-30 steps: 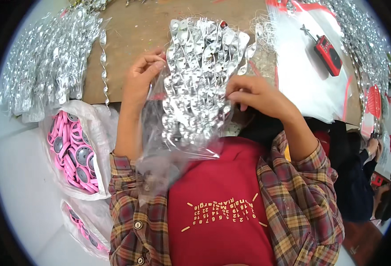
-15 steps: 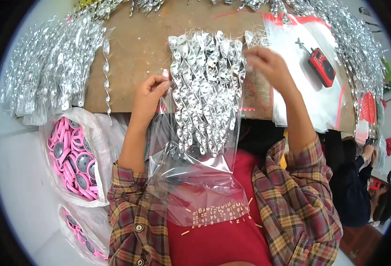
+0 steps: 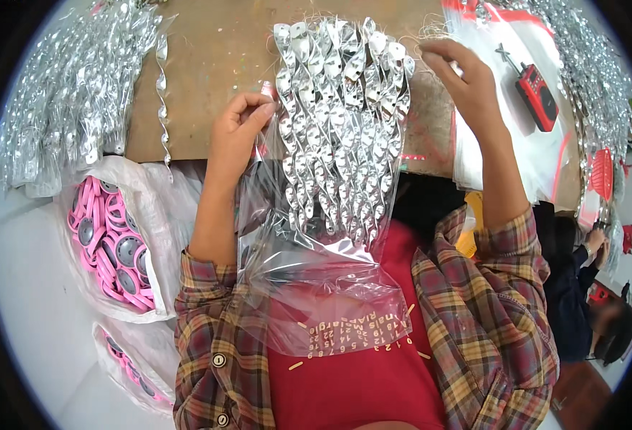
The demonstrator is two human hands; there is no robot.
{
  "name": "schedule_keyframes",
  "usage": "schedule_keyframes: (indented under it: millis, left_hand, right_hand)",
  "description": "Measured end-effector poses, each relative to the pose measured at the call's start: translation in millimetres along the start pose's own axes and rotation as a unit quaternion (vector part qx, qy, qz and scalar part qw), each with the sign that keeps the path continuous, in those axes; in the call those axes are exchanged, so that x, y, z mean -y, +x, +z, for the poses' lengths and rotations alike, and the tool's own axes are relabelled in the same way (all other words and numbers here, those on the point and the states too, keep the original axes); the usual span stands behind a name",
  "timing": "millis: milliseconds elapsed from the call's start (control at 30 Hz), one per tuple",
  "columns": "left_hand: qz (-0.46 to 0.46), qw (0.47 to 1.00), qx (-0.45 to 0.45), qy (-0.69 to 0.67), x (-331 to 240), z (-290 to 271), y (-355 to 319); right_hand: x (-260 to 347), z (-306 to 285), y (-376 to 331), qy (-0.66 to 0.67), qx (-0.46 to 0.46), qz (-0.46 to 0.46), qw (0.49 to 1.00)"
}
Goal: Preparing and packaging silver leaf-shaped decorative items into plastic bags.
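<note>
Pinching crinkled plastic bag (image 3: pixel 323 269); shiny spiral strips (image 3: pixel 344 122)

A red, box-shaped radio (image 3: pixel 538 98) with a dark round speaker and a silver rod antenna (image 3: pixel 511 60) lies toward the right of the brown, scuffed tabletop (image 3: pixel 208 86). Past it, near the table's right edge, is a red openwork plastic basket (image 3: pixel 601 174). At lower right, another person (image 3: pixel 570 301) in dark clothing is partly visible. On the left, an open white woven sack (image 3: pixel 147 204) holds pink-rimmed grey plastic wheels (image 3: pixel 112 251); below it, a second white sack (image 3: pixel 157 351) shows similar ones.
</note>
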State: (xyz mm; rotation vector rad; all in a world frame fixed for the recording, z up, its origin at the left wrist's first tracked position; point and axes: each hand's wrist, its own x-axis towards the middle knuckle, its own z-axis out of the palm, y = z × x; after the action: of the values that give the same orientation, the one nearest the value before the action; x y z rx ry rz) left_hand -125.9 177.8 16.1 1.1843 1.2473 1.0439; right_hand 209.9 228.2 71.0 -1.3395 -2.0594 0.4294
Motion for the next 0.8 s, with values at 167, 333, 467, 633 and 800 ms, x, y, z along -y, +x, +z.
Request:
schedule_keyframes:
  millis: [167, 333, 467, 633, 800]
  left_hand:
    - [-0.066, 0.993, -0.005, -0.100, -27, 3, 2]
    - [-0.157, 0.986, 0.044, 0.021, -26, -12, 16]
    - [-0.130, 0.988, 0.073, 0.032, -22, -6, 17]
    - [-0.146, 0.988, 0.048, 0.009, -24, -4, 8]
    - [-0.147, 0.988, 0.055, -0.010, -18, -5, 9]
  right_hand:
    - [35, 8, -43, 0.300, 0.201, 0.141, 0.922]
    - [49, 14, -34, 0.297, 0.216, 0.182, 0.912]
    - [54, 25, -31, 0.049, 0.185, -0.013, 0.981]
    - [57, 6, -40, 0.234, 0.309, 0.211, 0.897]
    - [36, 9, -61, 0.330, 0.249, 0.160, 0.896]
